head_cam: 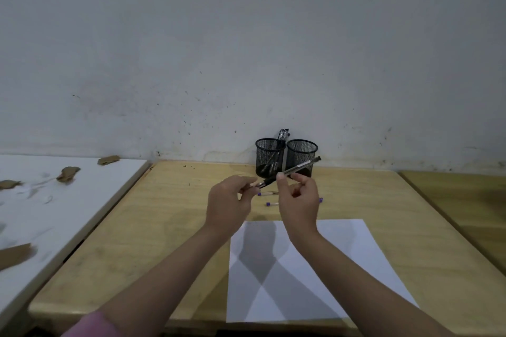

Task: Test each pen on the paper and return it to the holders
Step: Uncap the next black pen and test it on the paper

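My right hand (298,204) pinches a black gel pen (297,169) held above the desk, its tip pointing left. My left hand (228,204) is closed at the pen's tip end, seemingly pinching a small cap between its fingertips. Two black mesh holders stand at the wall: the left holder (269,157) has pens in it, and the right holder (301,154) shows none. Clear pens with purple caps (269,203) lie on the desk under my hands. A white sheet of paper (347,260) lies in front of me, with no marks that I can make out.
The wooden desk (153,227) ends at a grey wall. To the left is a white table (41,213) with brown scraps on it. Another wooden surface (465,200) adjoins on the right.
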